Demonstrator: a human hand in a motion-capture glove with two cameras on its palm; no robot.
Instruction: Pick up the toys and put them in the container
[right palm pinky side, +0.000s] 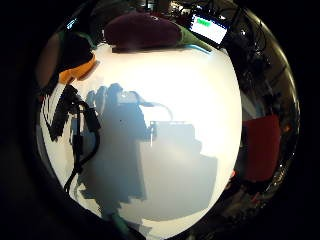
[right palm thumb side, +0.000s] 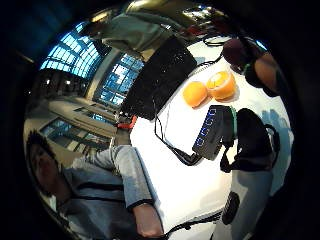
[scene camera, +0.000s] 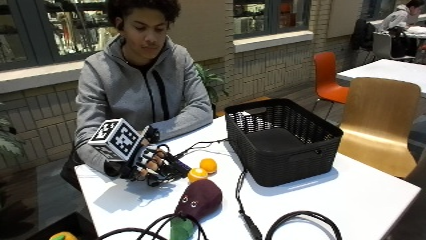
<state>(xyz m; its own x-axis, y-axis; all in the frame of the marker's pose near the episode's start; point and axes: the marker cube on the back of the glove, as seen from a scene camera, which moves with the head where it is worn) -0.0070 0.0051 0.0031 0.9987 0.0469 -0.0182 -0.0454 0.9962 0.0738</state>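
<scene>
Brick wall (scene camera: 266, 70) under windows (scene camera: 266, 15) — orange chair (scene camera: 327, 75), wooden chair (scene camera: 383, 117) beside white table (scene camera: 359, 200).

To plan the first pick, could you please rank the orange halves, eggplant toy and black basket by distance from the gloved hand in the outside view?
From the gloved hand:
1. Orange halves, beside it.
2. Eggplant toy, toward the table's near edge.
3. Black basket, across the table.
</scene>
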